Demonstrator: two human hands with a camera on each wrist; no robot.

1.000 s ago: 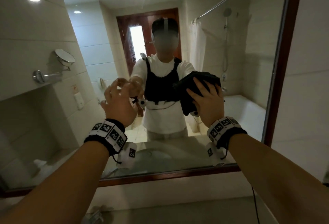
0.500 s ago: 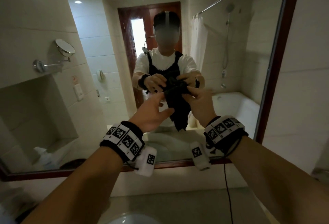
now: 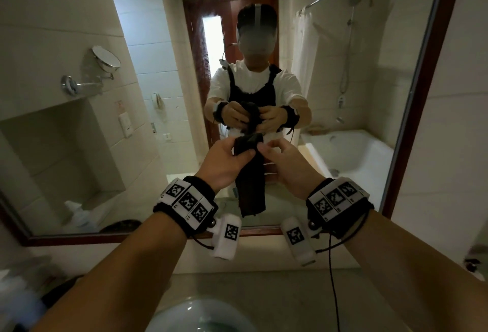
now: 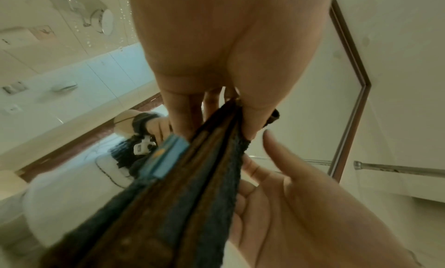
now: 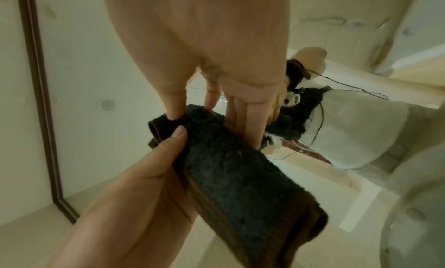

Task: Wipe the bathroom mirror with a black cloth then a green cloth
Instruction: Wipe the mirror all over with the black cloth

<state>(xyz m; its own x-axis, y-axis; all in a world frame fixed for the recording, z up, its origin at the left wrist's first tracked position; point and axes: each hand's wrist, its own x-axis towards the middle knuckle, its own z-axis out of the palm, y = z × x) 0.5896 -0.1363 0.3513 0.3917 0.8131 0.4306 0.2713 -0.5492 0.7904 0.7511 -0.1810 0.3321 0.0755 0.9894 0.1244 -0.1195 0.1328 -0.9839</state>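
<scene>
A folded black cloth (image 3: 250,186) hangs in a long strip in front of the bathroom mirror (image 3: 343,81), off the glass. My left hand (image 3: 237,152) grips its top end, thumb over the fold (image 5: 179,132). My right hand (image 3: 269,149) pinches the same top edge, thumb on one side (image 5: 173,115) and straight fingers (image 5: 243,123) behind. In the left wrist view the black cloth (image 4: 192,196) shows layered folds and a blue label (image 4: 163,158). No green cloth is in view.
The mirror's dark wooden frame (image 3: 412,147) runs down the right and along the bottom. Below it lie a pale counter (image 3: 277,292) and a white basin (image 3: 200,316). A tiled wall (image 3: 454,120) stands to the right.
A second ago my right hand pressed the bunched cloth on the glass. It came off the mirror, my left hand joined it, and the cloth now hangs folded between both hands.
</scene>
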